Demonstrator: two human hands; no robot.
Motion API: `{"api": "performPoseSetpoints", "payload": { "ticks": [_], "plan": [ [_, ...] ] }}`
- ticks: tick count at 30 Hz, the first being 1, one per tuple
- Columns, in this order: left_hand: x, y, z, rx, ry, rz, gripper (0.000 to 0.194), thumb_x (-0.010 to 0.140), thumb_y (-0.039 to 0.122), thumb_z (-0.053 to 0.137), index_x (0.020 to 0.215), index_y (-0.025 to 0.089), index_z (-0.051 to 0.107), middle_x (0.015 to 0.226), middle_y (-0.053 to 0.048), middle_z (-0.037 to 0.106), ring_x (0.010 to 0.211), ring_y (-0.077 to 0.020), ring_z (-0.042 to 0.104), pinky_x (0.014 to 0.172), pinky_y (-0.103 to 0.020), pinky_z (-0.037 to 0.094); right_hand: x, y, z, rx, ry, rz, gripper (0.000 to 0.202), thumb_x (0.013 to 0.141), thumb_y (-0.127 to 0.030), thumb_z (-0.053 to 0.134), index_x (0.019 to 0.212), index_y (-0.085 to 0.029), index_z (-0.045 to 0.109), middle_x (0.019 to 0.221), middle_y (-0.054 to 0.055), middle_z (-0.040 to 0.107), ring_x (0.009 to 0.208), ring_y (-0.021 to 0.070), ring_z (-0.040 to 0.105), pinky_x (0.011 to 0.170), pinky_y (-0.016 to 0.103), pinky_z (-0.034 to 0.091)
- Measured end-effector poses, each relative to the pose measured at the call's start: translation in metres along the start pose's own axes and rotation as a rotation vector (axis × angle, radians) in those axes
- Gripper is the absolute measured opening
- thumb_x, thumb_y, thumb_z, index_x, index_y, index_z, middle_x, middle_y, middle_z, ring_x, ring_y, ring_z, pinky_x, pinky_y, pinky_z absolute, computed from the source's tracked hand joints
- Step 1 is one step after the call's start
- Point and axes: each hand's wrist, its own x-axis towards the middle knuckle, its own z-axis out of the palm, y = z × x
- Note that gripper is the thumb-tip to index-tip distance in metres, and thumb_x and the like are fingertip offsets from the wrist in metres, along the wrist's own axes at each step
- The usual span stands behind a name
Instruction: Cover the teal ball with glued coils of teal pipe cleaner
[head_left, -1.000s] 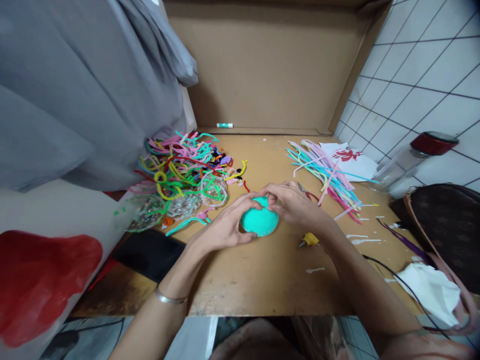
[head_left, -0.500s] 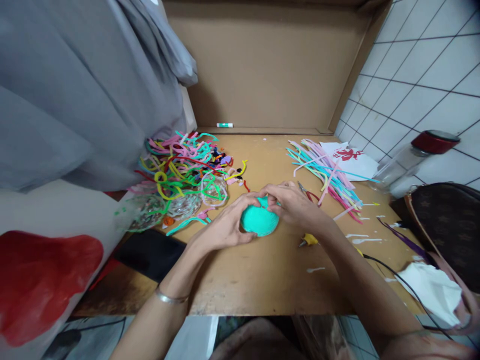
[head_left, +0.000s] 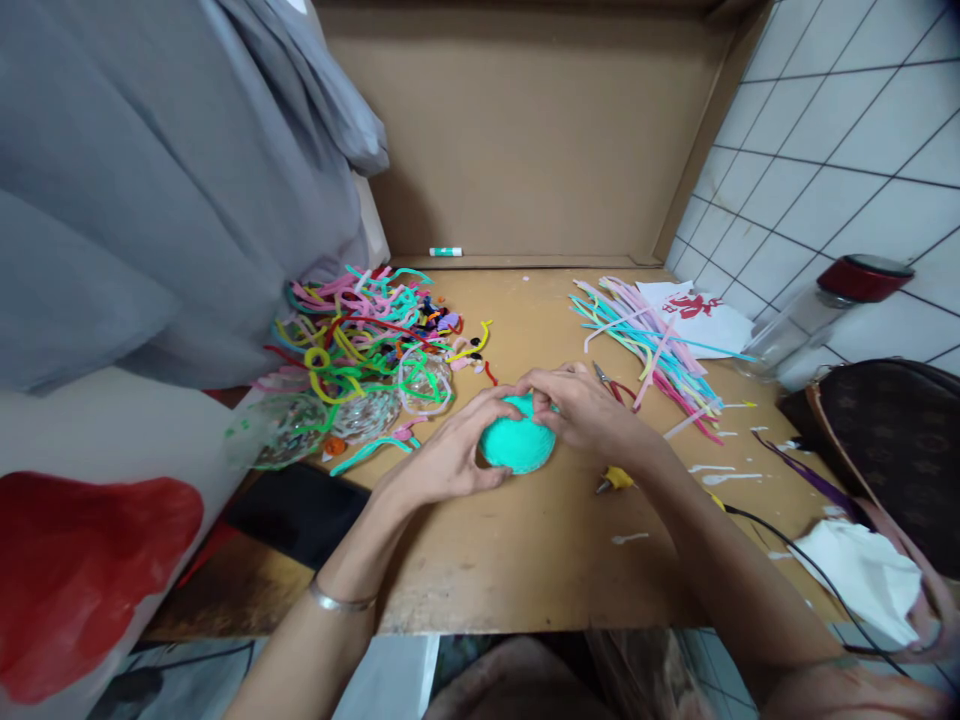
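Observation:
A round turquoise ball (head_left: 519, 446), fuzzy and ridged like wound pipe cleaner, sits between my two hands above the wooden table. My left hand (head_left: 461, 452) wraps its left side, thumb low at the front and fingers over the far edge. At the top right, the curled fingertips of my right hand (head_left: 566, 405) press on the ball; whether they pinch a loose end there is hidden. Beyond my right hand lie red-handled pliers (head_left: 619, 388). A yellow glue gun (head_left: 618, 479) rests partly under my right forearm.
Tangled coloured pipe cleaners (head_left: 352, 340) and clear plastic pieces (head_left: 367, 412) are heaped at left. Straight pipe cleaners (head_left: 652, 345) lie at right near a glass bottle (head_left: 799, 325) and brown bag (head_left: 892, 440). A black phone-like slab (head_left: 300, 512) lies front left. Cardboard (head_left: 525, 140) stands behind.
The hands and the ball keep almost the same pose. The whole view has shifted very slightly, with nothing taken up or let go.

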Motion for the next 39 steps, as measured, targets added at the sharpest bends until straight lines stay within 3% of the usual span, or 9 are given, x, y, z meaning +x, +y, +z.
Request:
{"api": "performPoseSetpoints", "payload": {
  "ticks": [12,18,21,25,29,32,36,39],
  "plan": [
    [0.001,-0.003,0.006,0.07,0.051,0.019,0.047,0.08,0.036,0.073,0.119,0.022,0.051,0.145,-0.015,0.048,0.13,-0.0318,0.054,0.105,-0.046,0.048,-0.003,0.005,0.004,0.006,0.037,-0.018,0.026,0.08,-0.007,0.051,0.1,-0.018,0.063,0.084,0.002,0.068,0.083,0.0181,0.06,0.084,0.033,0.033],
    [0.002,-0.004,0.006,0.058,0.061,-0.001,0.049,0.08,0.039,0.073,0.12,0.023,0.049,0.145,-0.015,0.048,0.131,-0.0328,0.053,0.104,-0.047,0.047,-0.011,0.014,0.003,0.032,0.076,-0.031,0.025,0.079,-0.007,0.058,0.1,-0.019,0.066,0.099,0.006,0.071,0.095,0.0205,0.064,0.087,0.035,0.038],
    [0.001,-0.004,0.006,0.06,0.064,-0.012,0.05,0.079,0.04,0.074,0.119,0.022,0.05,0.145,-0.017,0.048,0.13,-0.0333,0.053,0.104,-0.047,0.047,-0.016,0.02,0.001,0.08,0.16,-0.034,0.019,0.082,-0.014,0.06,0.099,-0.02,0.067,0.099,0.008,0.071,0.094,0.0213,0.064,0.086,0.034,0.042],
    [0.001,-0.005,0.007,0.061,0.073,-0.025,0.05,0.078,0.038,0.075,0.119,0.022,0.05,0.146,-0.017,0.048,0.131,-0.0337,0.052,0.106,-0.049,0.045,-0.022,0.021,0.0,0.127,0.372,0.032,0.015,0.087,-0.022,0.053,0.089,-0.019,0.067,0.088,0.007,0.069,0.082,0.0188,0.063,0.075,0.031,0.044],
    [0.002,-0.007,0.009,0.064,0.084,-0.033,0.052,0.076,0.036,0.075,0.119,0.022,0.05,0.145,-0.016,0.048,0.13,-0.0336,0.053,0.106,-0.049,0.045,-0.029,0.012,0.003,0.107,0.428,0.185,0.021,0.086,-0.032,0.052,0.074,-0.019,0.064,0.062,0.0,0.059,0.057,0.0135,0.051,0.059,0.027,0.035],
    [0.002,-0.007,0.01,0.051,0.087,-0.03,0.053,0.074,0.033,0.076,0.12,0.022,0.049,0.144,-0.016,0.048,0.129,-0.0331,0.054,0.106,-0.048,0.045,-0.032,0.008,0.011,0.081,0.416,0.322,0.037,0.087,-0.043,0.049,0.058,-0.02,0.05,0.048,-0.003,0.042,0.049,0.0107,0.038,0.052,0.027,0.025],
    [0.002,-0.005,0.01,0.037,0.079,-0.005,0.052,0.074,0.031,0.074,0.12,0.022,0.05,0.142,-0.016,0.049,0.127,-0.0329,0.055,0.105,-0.048,0.046,-0.028,0.008,0.026,0.121,0.361,0.398,0.052,0.084,-0.059,0.045,0.049,-0.022,0.03,0.046,-0.004,0.028,0.047,0.0089,0.029,0.049,0.028,0.018],
    [0.004,-0.002,0.01,0.03,0.078,0.001,0.05,0.074,0.031,0.073,0.118,0.022,0.051,0.141,-0.015,0.05,0.128,-0.0329,0.055,0.105,-0.048,0.046,-0.022,0.007,0.035,0.25,0.338,0.483,0.056,0.078,-0.068,0.047,0.049,-0.023,0.028,0.048,-0.005,0.025,0.048,0.008,0.026,0.048,0.027,0.016]
  ]
}}
